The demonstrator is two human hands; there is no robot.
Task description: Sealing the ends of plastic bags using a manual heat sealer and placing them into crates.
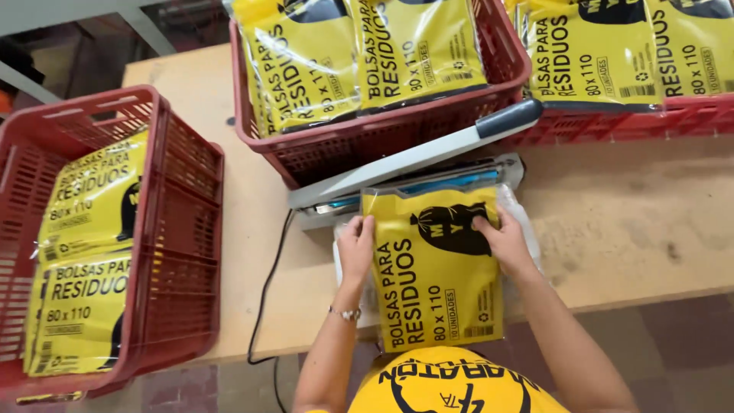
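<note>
Now both my hands pin the yellow packet (436, 275) flat on the bench (612, 222), left fingers (356, 246) at nine o'clock, right fingers (501, 241) at three, its open top under the raised sealer arm (413, 157) at twelve; next, I judge, comes pressing that arm down squarely.

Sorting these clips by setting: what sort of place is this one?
Probably a small packing workshop. Both hands, left hand and right hand, hold a yellow plastic packet at a heat sealer on a wooden bench, with red crates of identical packets around.
</note>
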